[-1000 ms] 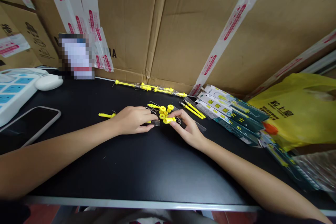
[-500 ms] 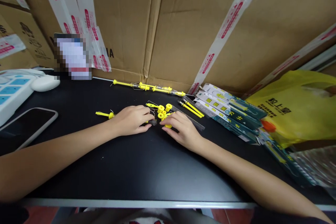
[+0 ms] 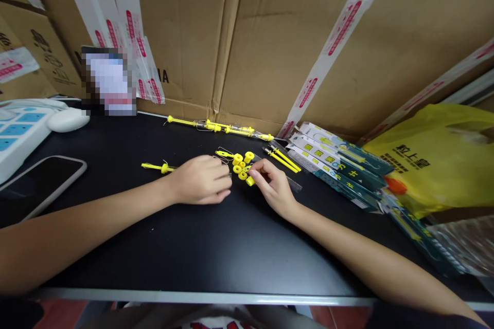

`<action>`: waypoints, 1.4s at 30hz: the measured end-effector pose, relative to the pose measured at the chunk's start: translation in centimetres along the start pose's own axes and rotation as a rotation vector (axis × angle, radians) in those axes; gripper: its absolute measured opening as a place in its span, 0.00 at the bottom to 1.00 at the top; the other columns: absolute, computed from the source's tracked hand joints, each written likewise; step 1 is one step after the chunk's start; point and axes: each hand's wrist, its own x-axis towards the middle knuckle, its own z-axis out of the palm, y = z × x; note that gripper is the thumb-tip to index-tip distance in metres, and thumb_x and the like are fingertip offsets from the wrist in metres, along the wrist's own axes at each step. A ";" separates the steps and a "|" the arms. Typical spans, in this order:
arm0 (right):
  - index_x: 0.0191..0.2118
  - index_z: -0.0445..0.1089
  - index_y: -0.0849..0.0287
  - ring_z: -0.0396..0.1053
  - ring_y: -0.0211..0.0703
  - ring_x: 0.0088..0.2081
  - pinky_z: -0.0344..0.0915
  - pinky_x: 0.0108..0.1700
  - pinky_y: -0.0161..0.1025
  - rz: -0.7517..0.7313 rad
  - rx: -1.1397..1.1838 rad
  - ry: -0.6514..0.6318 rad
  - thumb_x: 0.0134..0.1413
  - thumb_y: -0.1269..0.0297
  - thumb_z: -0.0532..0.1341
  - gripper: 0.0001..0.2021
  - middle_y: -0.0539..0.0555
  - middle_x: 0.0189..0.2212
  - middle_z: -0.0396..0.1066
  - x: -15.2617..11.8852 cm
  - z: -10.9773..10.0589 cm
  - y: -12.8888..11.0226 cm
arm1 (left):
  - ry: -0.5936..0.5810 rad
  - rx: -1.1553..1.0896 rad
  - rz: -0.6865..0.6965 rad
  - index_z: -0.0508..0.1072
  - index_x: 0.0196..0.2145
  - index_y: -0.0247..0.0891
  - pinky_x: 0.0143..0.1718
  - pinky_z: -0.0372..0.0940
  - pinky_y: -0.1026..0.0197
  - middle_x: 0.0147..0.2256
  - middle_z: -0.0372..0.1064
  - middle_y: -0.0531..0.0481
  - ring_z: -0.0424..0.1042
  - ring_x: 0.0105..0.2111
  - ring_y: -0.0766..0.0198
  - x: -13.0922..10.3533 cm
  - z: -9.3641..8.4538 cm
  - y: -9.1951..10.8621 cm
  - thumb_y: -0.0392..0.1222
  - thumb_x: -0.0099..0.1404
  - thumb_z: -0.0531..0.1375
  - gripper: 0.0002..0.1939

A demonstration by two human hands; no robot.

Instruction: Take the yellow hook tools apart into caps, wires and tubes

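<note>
My left hand is closed, knuckles up, over a spring scale. The scale's yellow rod and flange stick out on the left past my wrist; its middle is hidden under the hand. My right hand has thumb and index finger pinched together at the edge of a small pile of yellow plastic caps. What lies between those fingertips is too small to make out. One yellow cap rests just below my right thumb. Behind the pile lies a yellow piece with a wire hook.
Assembled yellow spring scales lie along the cardboard box. Two yellow rods, a clear tube and printed boxes are on the right, by a yellow bag. A phone and power strip stand left.
My left hand has curled more tightly, covering the tube end that showed at its fingertips. My right hand has drawn slightly right, its fingers now pinched, uncovering more yellow caps.
</note>
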 end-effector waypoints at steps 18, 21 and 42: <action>0.33 0.63 0.57 0.58 0.35 0.28 0.57 0.30 0.34 0.058 0.206 -0.012 0.60 0.60 0.56 0.08 0.48 0.26 0.61 -0.1 1.0 -1.1 | 0.089 -0.104 0.203 0.68 0.23 0.38 0.50 0.61 0.55 0.23 0.64 0.53 0.65 0.28 0.63 1.1 0.1 3.8 0.46 0.61 0.56 0.12; 0.33 0.63 0.57 0.59 0.36 0.28 0.58 0.30 0.34 0.069 0.229 -0.023 0.59 0.59 0.56 0.08 0.48 0.26 0.61 -0.1 1.1 -1.2 | 0.079 -0.101 0.198 0.68 0.23 0.38 0.46 0.63 0.56 0.23 0.64 0.52 0.64 0.27 0.62 1.1 0.1 3.9 0.47 0.61 0.55 0.13; 0.33 0.63 0.57 0.58 0.35 0.27 0.58 0.30 0.34 0.096 0.281 -0.024 0.58 0.61 0.58 0.07 0.48 0.26 0.62 -0.2 1.2 -1.3 | 0.080 -0.098 0.201 0.67 0.24 0.38 0.40 0.61 0.57 0.23 0.63 0.51 0.63 0.28 0.62 1.1 0.4 3.8 0.50 0.62 0.55 0.15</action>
